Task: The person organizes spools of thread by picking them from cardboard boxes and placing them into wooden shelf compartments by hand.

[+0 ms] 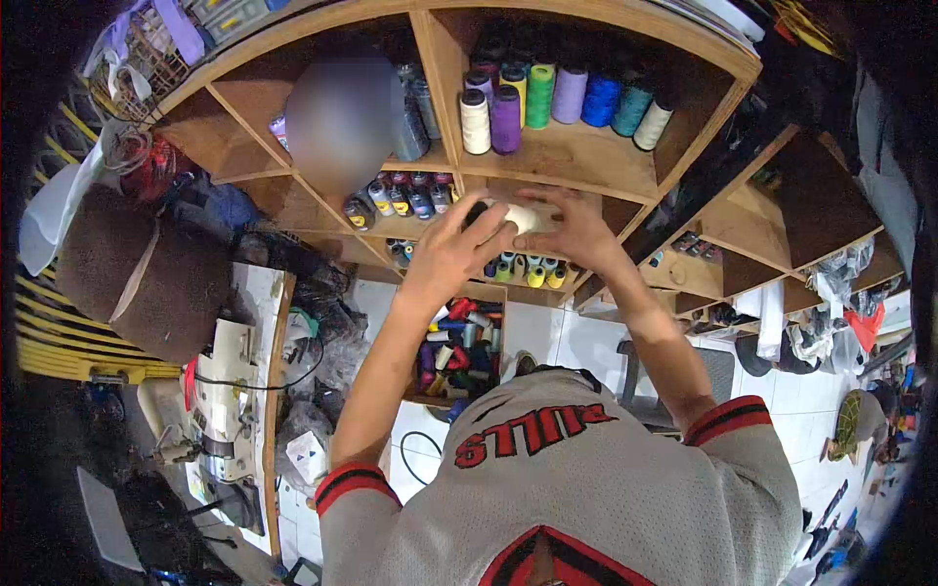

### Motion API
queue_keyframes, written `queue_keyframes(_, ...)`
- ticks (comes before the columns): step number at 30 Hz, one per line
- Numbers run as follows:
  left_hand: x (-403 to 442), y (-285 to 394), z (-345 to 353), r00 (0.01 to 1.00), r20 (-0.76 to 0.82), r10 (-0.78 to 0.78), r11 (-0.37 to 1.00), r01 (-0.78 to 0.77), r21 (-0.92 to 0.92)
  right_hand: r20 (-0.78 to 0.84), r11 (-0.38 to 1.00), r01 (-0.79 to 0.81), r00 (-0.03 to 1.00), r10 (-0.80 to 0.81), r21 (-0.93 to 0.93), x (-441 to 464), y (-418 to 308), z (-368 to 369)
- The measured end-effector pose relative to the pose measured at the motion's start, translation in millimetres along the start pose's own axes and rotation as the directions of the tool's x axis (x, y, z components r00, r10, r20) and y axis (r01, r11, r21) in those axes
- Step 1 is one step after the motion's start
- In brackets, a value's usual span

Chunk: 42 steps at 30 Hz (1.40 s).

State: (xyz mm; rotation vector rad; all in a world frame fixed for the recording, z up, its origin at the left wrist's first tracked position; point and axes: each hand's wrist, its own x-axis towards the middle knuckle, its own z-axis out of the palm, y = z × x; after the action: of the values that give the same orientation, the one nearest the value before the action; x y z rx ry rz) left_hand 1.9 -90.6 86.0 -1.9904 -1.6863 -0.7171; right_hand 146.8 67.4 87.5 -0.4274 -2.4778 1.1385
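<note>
A white thread spool [521, 218] with a dark end lies sideways between my two hands, in front of the wooden shelves. My left hand [457, 244] has its fingers curled round the dark end. On the other side, my right hand [572, 230] has its fingers bent against the white thread. Above them, the upper compartment holds a row of upright spools, among them a cream spool [475, 122], a purple spool [505, 119] and a green spool [539, 97]. Yellow spools [545, 275] stand in a lower compartment below my hands.
Dark spools [401, 195] fill the shelf to the left. A box of mixed spools [459, 342] sits on the floor below. A sewing machine [230, 371] stands at the left, and more wooden shelving [738, 230] at the right. A blurred patch covers the upper left compartment.
</note>
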Motion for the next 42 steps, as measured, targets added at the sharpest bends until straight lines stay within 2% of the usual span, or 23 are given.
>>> queue_keyframes(3,12.9,-0.4,4.4,0.999,0.036,0.028,0.999,-0.027,-0.020,-0.029,0.979,0.156,0.987,-0.161,-0.129,3.6,7.3,-1.1)
queue_keyframes(4,15.1,0.8,2.2,0.993,0.115,0.002,0.999,0.002,-0.033,-0.042,0.983,0.173,0.984,-0.176,-0.056,2.8,8.1,-1.2)
queue_keyframes(6,25.8,8.4,5.0,0.947,0.065,-0.315,0.878,0.317,-0.359,-0.079,0.984,0.111,0.989,-0.123,-0.140,-1.1,1.5,-4.6)
queue_keyframes(8,26.0,-2.9,20.5,0.931,-0.064,-0.360,0.845,0.296,-0.445,-0.120,0.969,0.150,0.977,-0.176,-0.194,6.5,17.7,-6.0)
queue_keyframes(11,27.3,6.8,13.7,0.868,-0.168,-0.467,0.845,0.383,-0.373,-0.358,0.996,0.021,0.934,0.014,0.092,25.2,31.3,-16.6)
queue_keyframes(13,13.7,6.9,26.4,0.838,-0.191,-0.511,0.824,0.413,-0.388,-0.540,0.974,0.000,0.832,-0.126,-0.228,43.2,31.7,-34.7)
queue_keyframes(15,-6.1,6.9,41.7,0.806,-0.146,-0.574,0.777,0.478,-0.410,-0.613,0.948,-0.170,0.789,-0.033,-0.270,68.4,64.3,-43.4)
queue_keyframes(16,-13.8,4.6,45.4,0.840,-0.174,-0.513,0.835,0.442,-0.328,-0.611,0.944,-0.189,0.791,-0.016,-0.269,78.8,70.6,-45.7)
queue_keyframes(19,-36.2,11.2,47.0,0.776,-0.044,-0.629,0.716,0.555,-0.424,-0.599,0.935,-0.241,0.800,0.040,-0.259,101.4,79.3,-47.6)
queue_keyframes(21,-51.8,7.0,50.2,0.802,-0.111,-0.588,0.785,0.532,-0.318,-0.573,0.928,-0.281,0.814,0.095,-0.245,108.6,81.6,-43.6)
queue_keyframes(22,-57.3,6.7,48.3,0.798,-0.117,-0.591,0.788,0.540,-0.295,-0.565,0.959,-0.251,0.814,0.134,-0.134,114.0,91.8,-39.8)
queue_keyframes(24,-71.5,5.7,48.8,0.751,-0.093,-0.654,0.724,0.586,-0.365,-0.567,0.954,-0.220,0.821,0.068,-0.205,114.4,96.4,-38.6)
queue_keyframes(27,-90.7,8.0,44.6,0.732,-0.059,-0.679,0.725,0.655,-0.213,-0.595,0.954,-0.164,0.803,-0.019,-0.252,111.7,98.1,-32.1)
queue_keyframes(29,-109.0,3.5,58.7,0.705,-0.053,-0.707,0.685,0.664,-0.301,-0.606,0.944,-0.154,0.794,-0.056,-0.290,115.9,115.1,-30.3)
queue_keyframes(30,-114.0,4.8,59.8,0.678,-0.017,-0.735,0.646,0.691,-0.324,-0.584,0.954,-0.200,0.811,0.033,-0.224,106.6,82.3,-31.3)
queue_keyframes(32,-120.4,12.2,52.0,0.605,0.071,-0.793,0.545,0.757,-0.359,-0.593,0.893,-0.341,0.797,0.109,-0.295,102.2,73.3,-33.8)
queue_keyframes(33,-130.1,11.7,53.7,0.667,0.008,-0.745,0.649,0.727,-0.223,-0.584,0.853,-0.403,0.798,0.149,-0.332,99.5,72.4,-29.9)
queue_keyframes(35,-163.5,14.5,63.8,0.631,0.017,-0.775,0.621,0.767,-0.158,-0.674,0.905,-0.358,0.729,0.117,-0.231,79.4,66.6,-15.5)
queue_keyframes(37,-214.7,16.2,64.8,0.368,0.204,-0.907,0.323,0.920,-0.223,-0.604,0.997,-0.043,0.793,0.077,0.070,42.7,78.2,29.7)
queue_keyframes(39,-266.2,18.7,79.4,0.139,0.283,-0.949,0.084,0.977,-0.198,-0.309,0.971,-0.236,0.927,0.211,-0.044,3.8,86.2,80.6)
queue_keyframes(40,-301.7,21.1,98.2,0.088,0.283,-0.955,0.005,0.960,-0.281,-0.134,0.964,-0.143,0.984,0.115,-0.223,-11.0,84.6,115.3)
queue_keyframes(41,-334.3,27.2,115.6,0.032,0.288,-0.957,-0.077,0.930,-0.360,0.115,0.925,-0.366,0.919,0.376,-0.102,-36.5,109.7,156.8)
queue_keyframes(42,-356.9,28.5,129.4,-0.001,0.361,-0.933,-0.115,0.949,-0.295,0.294,0.873,-0.487,0.834,0.468,-0.007,-54.2,132.4,202.4)
